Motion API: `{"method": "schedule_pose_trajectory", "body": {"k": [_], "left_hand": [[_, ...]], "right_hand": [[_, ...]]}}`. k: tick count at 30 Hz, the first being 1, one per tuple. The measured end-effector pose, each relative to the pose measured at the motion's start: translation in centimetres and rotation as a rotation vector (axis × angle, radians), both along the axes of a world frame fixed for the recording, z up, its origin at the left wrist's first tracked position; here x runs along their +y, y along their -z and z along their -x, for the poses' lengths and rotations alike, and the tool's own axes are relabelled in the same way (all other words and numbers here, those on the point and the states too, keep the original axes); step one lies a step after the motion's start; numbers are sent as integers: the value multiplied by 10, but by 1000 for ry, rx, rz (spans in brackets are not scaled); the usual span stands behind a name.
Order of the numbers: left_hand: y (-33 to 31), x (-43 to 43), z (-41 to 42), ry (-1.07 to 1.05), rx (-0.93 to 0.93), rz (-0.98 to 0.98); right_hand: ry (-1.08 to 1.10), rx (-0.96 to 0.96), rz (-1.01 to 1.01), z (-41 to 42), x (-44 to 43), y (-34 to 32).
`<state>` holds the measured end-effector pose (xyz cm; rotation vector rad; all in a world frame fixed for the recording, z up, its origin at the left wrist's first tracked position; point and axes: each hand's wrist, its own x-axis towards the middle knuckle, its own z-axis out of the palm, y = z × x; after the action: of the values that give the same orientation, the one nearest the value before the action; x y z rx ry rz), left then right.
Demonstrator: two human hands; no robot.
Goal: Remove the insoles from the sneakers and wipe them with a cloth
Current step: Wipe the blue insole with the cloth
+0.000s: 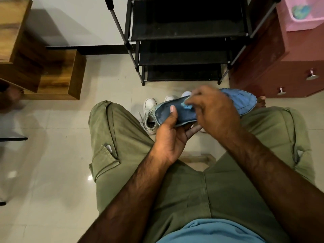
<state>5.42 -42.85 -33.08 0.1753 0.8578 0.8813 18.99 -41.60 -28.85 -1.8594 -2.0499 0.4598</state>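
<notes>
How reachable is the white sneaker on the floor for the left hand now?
Probably not yet: the left hand grips the blue insole while the right hand holds a cloth on it. The white sneaker lies uncovered just beyond; only that grip hinders.

Left hand (169,137) palm up, thumb and fingers gripping insole (243,102), right hand (214,110) palm down, pinching cloth (186,106)

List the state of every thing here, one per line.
Insole: out of the shoe, held up by the left hand.
Cloth: bunched, pinched in the right hand, on the insole.
Sneaker: upright on the floor, laces loose.
Drawers: shut.
</notes>
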Motion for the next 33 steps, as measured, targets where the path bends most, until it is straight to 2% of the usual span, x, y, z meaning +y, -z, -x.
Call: {"method": "schedule_pose_trajectory", "body": {"k": [3,7,8,13,18,23,28,33], "left_hand": [[-2,-1,-1,7,-2,-8],[-1,-1,1,-1,12,11],[-1,-1,1,-3,13,13],[-4,0,-1,-5,8,28],[-4,1,0,-16,14,51],[-8,1,-2,-3,7,37],[-5,-1,2,-16,5,42],[-6,0,1,-8,-11,39]], "right_hand": [[150,11,-11,-9,8,1],[-150,28,29,7,-11,-10],[-159,27,41,5,-10,-10],[144,27,0,-17,8,-1],[-90,66,38,-4,-9,-6],[156,61,1,-17,4,-5],[-121,36,60,-1,-10,-10],[141,40,-6,-21,6,-5]]}}
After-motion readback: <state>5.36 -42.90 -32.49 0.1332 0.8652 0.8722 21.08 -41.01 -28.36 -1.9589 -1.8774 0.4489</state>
